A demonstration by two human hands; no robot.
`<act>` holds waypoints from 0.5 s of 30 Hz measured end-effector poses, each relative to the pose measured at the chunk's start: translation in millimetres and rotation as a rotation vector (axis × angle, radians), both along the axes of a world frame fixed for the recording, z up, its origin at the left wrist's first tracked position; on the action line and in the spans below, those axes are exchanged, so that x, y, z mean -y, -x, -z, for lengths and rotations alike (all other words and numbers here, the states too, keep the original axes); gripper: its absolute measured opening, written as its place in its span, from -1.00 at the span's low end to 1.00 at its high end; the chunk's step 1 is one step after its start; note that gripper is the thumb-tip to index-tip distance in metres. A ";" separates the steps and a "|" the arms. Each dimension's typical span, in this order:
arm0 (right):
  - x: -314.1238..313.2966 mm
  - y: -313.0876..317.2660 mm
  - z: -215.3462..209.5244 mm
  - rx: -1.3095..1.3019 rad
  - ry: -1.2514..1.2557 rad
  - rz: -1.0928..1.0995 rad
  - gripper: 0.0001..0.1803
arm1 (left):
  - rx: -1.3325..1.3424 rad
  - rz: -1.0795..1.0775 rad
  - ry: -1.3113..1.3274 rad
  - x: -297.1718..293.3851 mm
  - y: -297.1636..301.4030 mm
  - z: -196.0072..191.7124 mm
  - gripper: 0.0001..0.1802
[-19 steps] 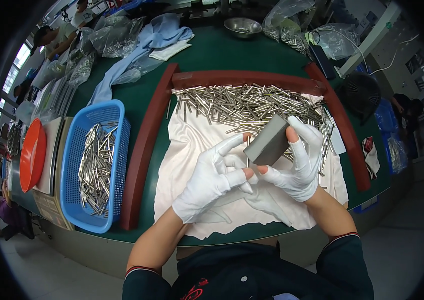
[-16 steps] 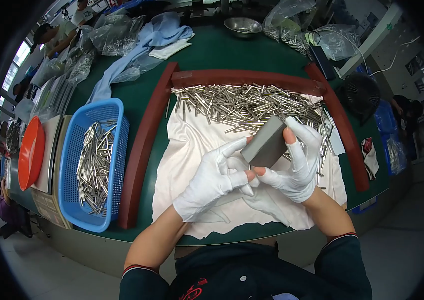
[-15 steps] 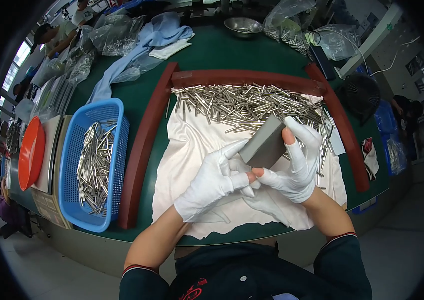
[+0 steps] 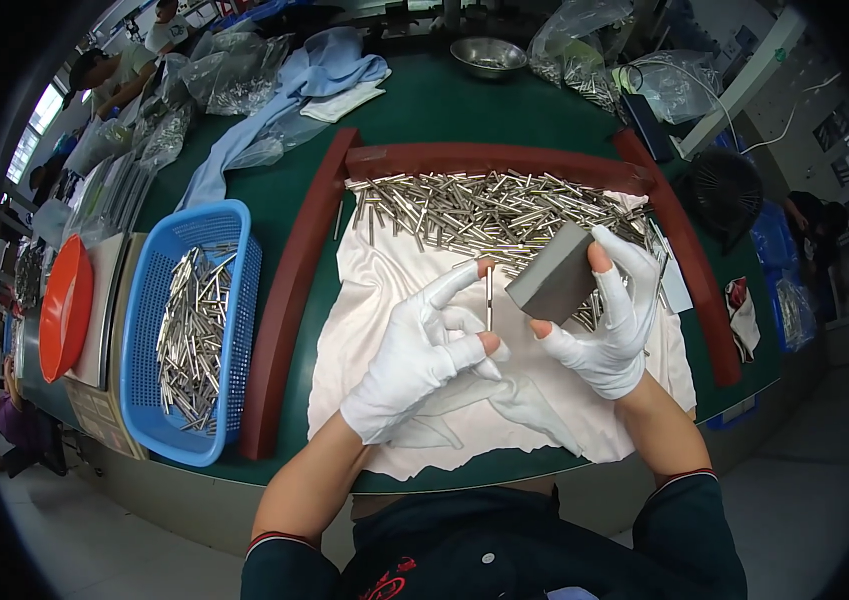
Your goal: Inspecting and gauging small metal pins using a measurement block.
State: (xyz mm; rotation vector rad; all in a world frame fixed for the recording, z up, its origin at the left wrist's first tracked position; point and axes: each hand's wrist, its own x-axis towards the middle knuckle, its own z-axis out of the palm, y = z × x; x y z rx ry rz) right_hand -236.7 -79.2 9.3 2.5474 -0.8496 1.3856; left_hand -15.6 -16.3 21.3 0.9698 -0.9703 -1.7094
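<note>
My left hand (image 4: 417, 352), in a white glove with bare thumb and index tips, pinches a thin metal pin (image 4: 490, 300) end to end, holding it upright above the cloth. In my right hand (image 4: 608, 335), gloved the same way, is a dark grey rectangular block (image 4: 557, 272), tilted, gripped between thumb and fingers. The block is just right of the pin, apart from it. Behind both hands, a heap of similar metal pins (image 4: 485, 212) lies along the far side of the cream cloth (image 4: 360, 310). A loose white glove or cloth (image 4: 520, 405) lies below my hands.
A dark red frame (image 4: 285, 310) borders the cloth on three sides. At left stands a blue basket (image 4: 135, 370) of metal pins, beyond it a red-orange basin (image 4: 65, 305). A metal bowl (image 4: 488, 58), blue cloth (image 4: 320, 75) and black fan (image 4: 725, 195) are farther off.
My hands have moved apart. The block has shifted right with my right hand, and the pin now shows plainly between my left thumb and index finger.
</note>
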 end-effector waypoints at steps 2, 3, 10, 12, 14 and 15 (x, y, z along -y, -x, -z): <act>-1.4 -2.7 0.4 0.014 -0.003 0.007 -0.05 | -0.010 -0.006 -0.013 -0.8 1.7 -2.6 -0.22; -2.3 -3.1 0.7 0.006 -0.004 -0.001 -0.05 | -0.023 -0.010 -0.024 -1.2 2.3 -3.3 -0.22; -5.6 -5.9 -0.7 -0.013 0.007 -0.020 -0.08 | -0.023 -0.010 -0.007 -0.2 1.9 1.7 -0.22; -5.0 -6.7 2.3 -0.022 0.002 -0.028 -0.08 | -0.055 -0.006 -0.002 0.6 3.6 2.4 -0.22; -7.4 -11.4 0.9 -0.030 -0.007 -0.039 -0.08 | -0.055 -0.011 -0.001 0.3 12.2 4.3 -0.22; -9.7 -16.2 -3.9 -0.041 0.010 -0.036 -0.07 | -0.054 -0.016 0.001 -0.1 15.2 5.1 -0.22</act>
